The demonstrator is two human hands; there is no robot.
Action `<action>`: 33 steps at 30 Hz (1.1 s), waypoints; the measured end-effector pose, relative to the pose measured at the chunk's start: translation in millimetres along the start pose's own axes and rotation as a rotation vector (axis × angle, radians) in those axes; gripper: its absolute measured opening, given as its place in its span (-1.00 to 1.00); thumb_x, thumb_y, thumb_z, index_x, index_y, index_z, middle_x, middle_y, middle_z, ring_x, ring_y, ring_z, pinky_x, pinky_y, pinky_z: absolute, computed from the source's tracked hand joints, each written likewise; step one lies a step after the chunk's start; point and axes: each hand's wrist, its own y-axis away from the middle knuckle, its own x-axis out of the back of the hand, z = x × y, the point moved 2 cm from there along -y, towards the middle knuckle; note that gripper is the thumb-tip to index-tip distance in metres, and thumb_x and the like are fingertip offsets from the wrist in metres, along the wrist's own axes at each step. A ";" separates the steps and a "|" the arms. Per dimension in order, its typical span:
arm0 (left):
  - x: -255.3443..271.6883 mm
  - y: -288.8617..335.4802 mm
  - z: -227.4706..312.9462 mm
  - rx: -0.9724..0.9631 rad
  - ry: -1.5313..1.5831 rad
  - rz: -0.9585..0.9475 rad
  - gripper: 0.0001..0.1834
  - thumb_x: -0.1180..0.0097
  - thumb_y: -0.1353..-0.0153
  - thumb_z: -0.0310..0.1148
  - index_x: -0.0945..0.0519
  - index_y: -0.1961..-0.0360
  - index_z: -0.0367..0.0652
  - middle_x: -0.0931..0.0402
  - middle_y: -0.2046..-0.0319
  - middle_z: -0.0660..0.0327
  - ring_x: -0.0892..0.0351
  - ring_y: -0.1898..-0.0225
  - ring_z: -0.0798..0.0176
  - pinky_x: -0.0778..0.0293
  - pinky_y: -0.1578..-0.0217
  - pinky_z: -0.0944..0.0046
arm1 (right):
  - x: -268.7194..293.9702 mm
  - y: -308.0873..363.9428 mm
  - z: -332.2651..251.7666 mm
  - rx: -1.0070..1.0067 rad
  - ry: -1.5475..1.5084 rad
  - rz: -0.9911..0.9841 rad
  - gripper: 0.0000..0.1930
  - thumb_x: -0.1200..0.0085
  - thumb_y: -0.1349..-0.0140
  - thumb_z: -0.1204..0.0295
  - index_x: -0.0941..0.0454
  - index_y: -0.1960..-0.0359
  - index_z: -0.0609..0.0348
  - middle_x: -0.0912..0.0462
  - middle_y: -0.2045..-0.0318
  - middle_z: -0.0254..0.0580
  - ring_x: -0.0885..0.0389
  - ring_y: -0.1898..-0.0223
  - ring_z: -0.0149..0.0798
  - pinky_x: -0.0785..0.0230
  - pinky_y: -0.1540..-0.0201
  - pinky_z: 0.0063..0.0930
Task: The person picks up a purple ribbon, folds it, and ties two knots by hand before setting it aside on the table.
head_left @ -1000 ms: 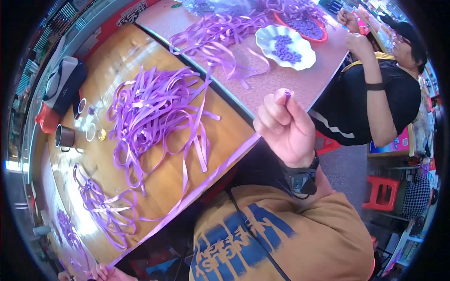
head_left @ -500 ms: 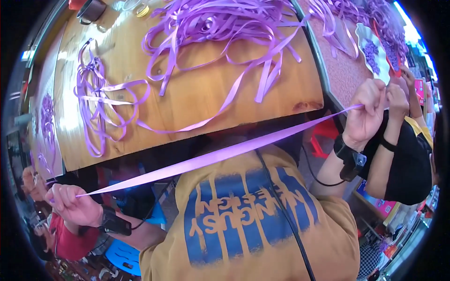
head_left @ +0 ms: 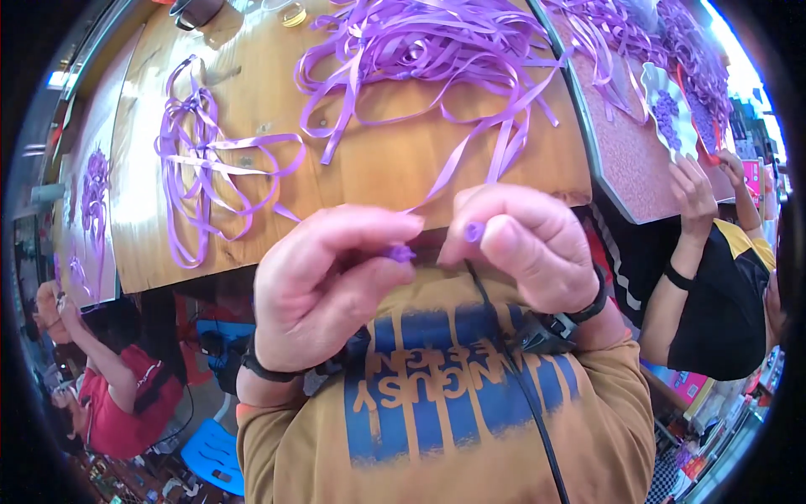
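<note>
My left hand (head_left: 315, 290) is raised over my lap, its thumb and forefinger closed on a small purple nub (head_left: 398, 252). Close by on the right, my right hand (head_left: 533, 244) pinches a second small purple nub (head_left: 474, 232) with a rounded end. The two hands are apart, knuckles up, in front of the table's near edge. Whether a ribbon runs from these nubs cannot be made out. Beyond my hands, a big tangled pile of purple ribbon (head_left: 420, 50) covers the wooden table (head_left: 243, 101), and a looser ribbon bundle (head_left: 197, 160) lies at its left.
A dark mug (head_left: 195, 12) stands at the far left. On the pink table at right are a white tray (head_left: 682, 109) of small purple pieces and more purple ribbons (head_left: 592, 50). Co-workers sit at right (head_left: 722, 302) and left (head_left: 130, 395). A blue stool (head_left: 214, 454) is at lower left.
My hands were far apart with a purple ribbon stretched taut between them. They have come together in the middle and up, and the taut ribbon no longer shows. The right co-worker's hand has shifted.
</note>
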 end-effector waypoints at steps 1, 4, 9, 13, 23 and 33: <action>-6.7 -1.6 -2.5 0.096 0.274 0.060 -0.79 -0.09 -0.08 -0.60 -0.44 0.22 -0.30 -0.48 0.41 0.22 -0.48 0.37 0.40 -0.39 0.34 0.45 | -0.9 -1.2 1.2 0.021 0.000 -0.030 -0.64 0.19 -0.29 0.23 -0.47 0.41 0.32 -0.47 0.47 -0.24 -0.37 0.43 -0.43 -0.18 0.33 -0.57; -10.5 1.3 -12.3 0.181 0.562 0.067 -0.77 -0.04 -0.12 -0.60 -0.38 0.17 -0.31 -0.47 0.33 0.22 -0.48 0.30 0.45 -0.40 0.28 0.50 | 0.8 -0.2 1.7 -0.007 0.020 -0.083 -0.65 0.21 -0.30 0.24 -0.46 0.41 0.30 -0.48 0.45 -0.22 -0.40 0.39 -0.40 -0.21 0.29 -0.56; -17.4 -3.4 -18.1 0.226 0.645 0.043 -0.81 -0.02 -0.11 -0.66 -0.38 0.23 -0.31 -0.45 0.31 0.19 -0.48 0.25 0.41 -0.41 0.22 0.46 | 3.6 -4.2 11.7 0.021 0.049 -0.148 -0.67 0.22 -0.31 0.27 -0.43 0.47 0.26 -0.46 0.49 -0.27 -0.39 0.43 -0.39 -0.23 0.33 -0.53; -22.7 -3.8 -13.8 0.190 0.629 0.051 -0.80 -0.02 -0.10 -0.66 -0.39 0.22 -0.31 -0.44 0.33 0.19 -0.47 0.26 0.41 -0.41 0.23 0.46 | 4.9 -1.3 11.5 -0.012 -0.002 -0.178 -0.68 0.22 -0.31 0.28 -0.42 0.48 0.27 -0.47 0.51 -0.26 -0.42 0.43 -0.37 -0.24 0.34 -0.53; -26.1 -7.6 -14.9 0.137 0.663 0.013 -0.82 -0.02 -0.08 -0.69 -0.39 0.26 -0.35 -0.45 0.38 0.11 -0.50 0.33 0.31 -0.42 0.31 0.40 | 7.9 -1.7 14.0 -0.031 -0.033 -0.153 -0.65 0.22 -0.31 0.26 -0.43 0.48 0.27 -0.48 0.52 -0.27 -0.43 0.43 -0.38 -0.25 0.31 -0.54; -23.7 -5.2 -14.2 0.078 0.513 0.065 -0.80 -0.03 -0.07 -0.70 -0.41 0.26 -0.33 -0.46 0.41 0.12 -0.48 0.40 0.35 -0.41 0.39 0.43 | 3.7 -3.4 15.2 0.016 0.137 -0.164 -0.66 0.22 -0.31 0.26 -0.42 0.49 0.26 -0.48 0.55 -0.23 -0.46 0.48 -0.30 -0.27 0.39 -0.48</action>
